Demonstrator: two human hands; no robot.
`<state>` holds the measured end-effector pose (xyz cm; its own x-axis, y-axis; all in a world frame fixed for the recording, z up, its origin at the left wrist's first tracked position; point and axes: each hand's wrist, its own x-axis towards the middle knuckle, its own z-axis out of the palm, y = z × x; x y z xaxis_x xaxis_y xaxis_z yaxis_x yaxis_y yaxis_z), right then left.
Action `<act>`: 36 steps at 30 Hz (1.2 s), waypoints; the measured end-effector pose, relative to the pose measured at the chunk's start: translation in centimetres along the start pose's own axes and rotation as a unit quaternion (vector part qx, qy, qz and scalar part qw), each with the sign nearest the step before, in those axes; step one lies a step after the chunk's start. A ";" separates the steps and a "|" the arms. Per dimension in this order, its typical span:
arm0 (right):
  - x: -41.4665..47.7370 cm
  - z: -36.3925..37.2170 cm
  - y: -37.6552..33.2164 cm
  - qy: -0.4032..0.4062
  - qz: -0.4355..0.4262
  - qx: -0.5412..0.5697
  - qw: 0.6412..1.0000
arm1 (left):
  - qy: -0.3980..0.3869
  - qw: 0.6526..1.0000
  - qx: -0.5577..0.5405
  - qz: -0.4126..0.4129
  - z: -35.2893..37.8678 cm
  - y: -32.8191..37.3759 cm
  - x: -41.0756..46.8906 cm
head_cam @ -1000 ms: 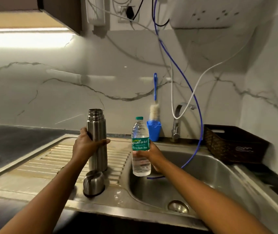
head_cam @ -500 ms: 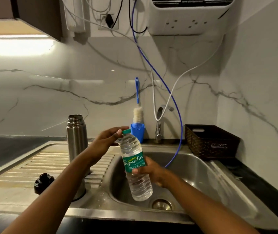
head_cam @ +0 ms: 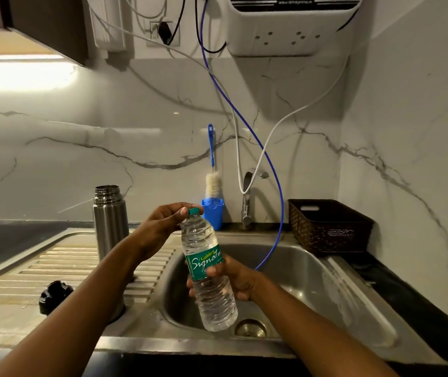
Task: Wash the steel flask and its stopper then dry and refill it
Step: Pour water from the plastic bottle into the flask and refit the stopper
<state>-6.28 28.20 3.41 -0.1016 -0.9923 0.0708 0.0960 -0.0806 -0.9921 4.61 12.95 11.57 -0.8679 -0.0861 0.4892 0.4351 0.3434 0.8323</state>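
Bottle (head_cam: 208, 270): tilted over sink (head_cam: 312, 270), gripped by right hand (head_cam: 233, 278)
Cap (head_cam: 194, 211): pinched by left hand (head_cam: 163, 227)
Flask (head_cam: 110, 221): upright, open

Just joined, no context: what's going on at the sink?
A person stands at a steel sink. The right hand holds a plastic water bottle by its middle, tilted over the basin, and the left hand grips its green cap, apparently to unscrew it. The steel flask stands open and upright on the drainboard, untouched, with a black stopper lying nearer the front edge. The flask looks ready for refilling; no water is being poured yet.
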 end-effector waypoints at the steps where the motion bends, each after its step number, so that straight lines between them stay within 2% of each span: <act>1: 0.1 0.1 0.0 0.010 -0.008 -0.003 1.000 | 0.002 1.000 0.007 0.002 0.0 0.0 0.0; 9: 0.4 -0.2 0.2 0.070 -0.031 -0.028 0.997 | 0.022 0.997 0.080 0.003 -0.3 0.6 0.8; 14: 0.2 0.0 -0.1 0.078 -0.039 -0.041 0.995 | 0.059 0.994 0.085 -0.041 0.3 1.2 1.4; 18: 0.3 0.2 -0.2 0.120 -0.044 -0.076 0.989 | 0.103 0.986 0.111 -0.068 0.7 1.6 1.9; 27: 1.2 0.6 0.9 0.257 -0.060 -0.132 0.956 | 0.232 0.948 0.187 -0.109 2.1 1.3 3.1; 36: 2.1 1.0 1.2 0.370 -0.092 -0.185 0.906 | 0.324 0.918 0.199 -0.111 3.7 0.9 3.6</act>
<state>-5.37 25.92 2.42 -0.7314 -0.6190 0.2861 -0.3148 -0.0657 -0.9469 0.94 16.43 13.12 -0.5446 -0.6890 0.4783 0.0305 0.5536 0.8322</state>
